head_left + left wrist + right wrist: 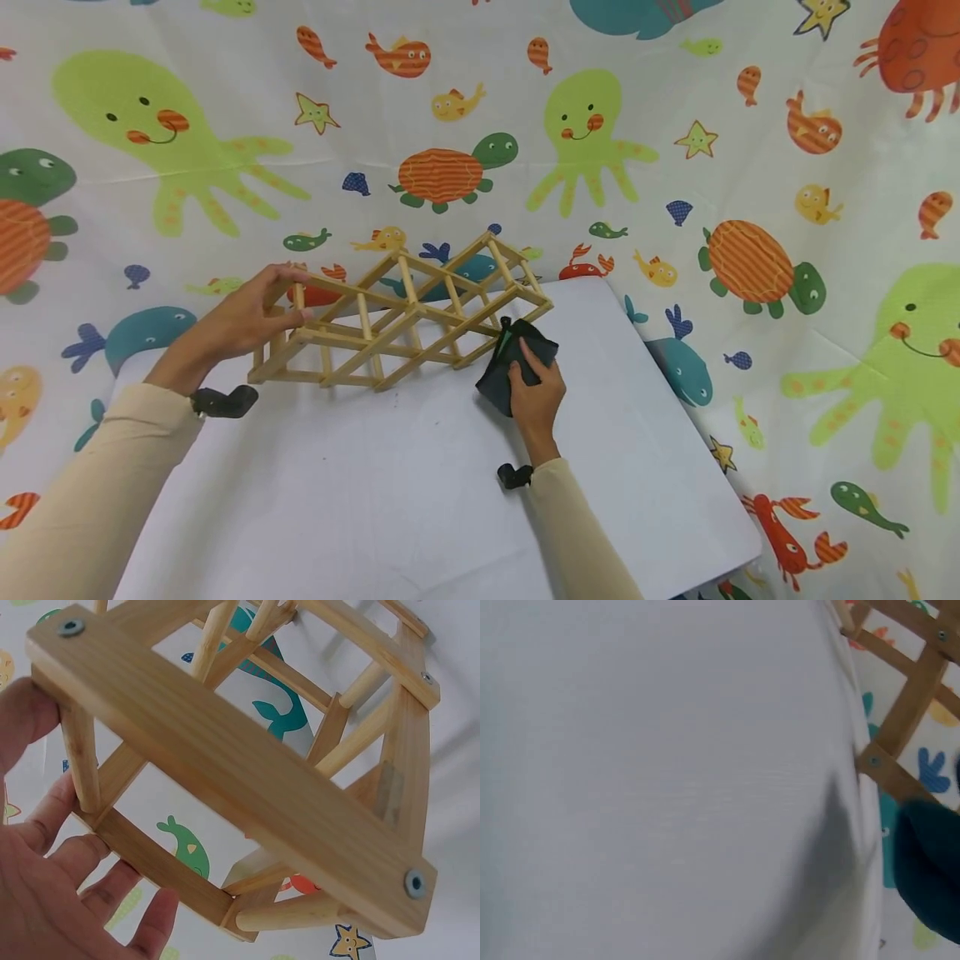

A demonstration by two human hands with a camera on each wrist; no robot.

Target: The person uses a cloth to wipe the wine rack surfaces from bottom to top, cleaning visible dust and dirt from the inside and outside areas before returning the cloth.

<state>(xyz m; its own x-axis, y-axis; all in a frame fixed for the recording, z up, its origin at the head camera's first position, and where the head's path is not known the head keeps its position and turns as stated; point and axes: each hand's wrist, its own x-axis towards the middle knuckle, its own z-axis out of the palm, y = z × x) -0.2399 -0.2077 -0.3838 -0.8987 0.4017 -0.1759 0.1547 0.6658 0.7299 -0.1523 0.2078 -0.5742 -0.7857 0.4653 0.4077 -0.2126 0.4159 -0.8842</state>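
A folding lattice rack (412, 310) of pale wooden slats and dowels stands stretched out at the back of the white table. At the rack's left end my left hand (243, 321) grips the frame. In the left wrist view, thumb and fingers lie about a dowel and slat of the rack (225, 766), near metal-pinned joints. My right hand (538, 396) holds a dark, bunched cloth (495, 390) against or just before the lower right part of the rack. Part of the cloth (934, 862) shows at the edge of the right wrist view; the right hand is out of that view.
The table (660, 500) has a white covering and a rounded right corner. Behind and beside it hangs a curtain (480, 108) printed with sea animals, close to the back of the rack. A black band (225, 402) sits on the left wrist, another (514, 476) on the right.
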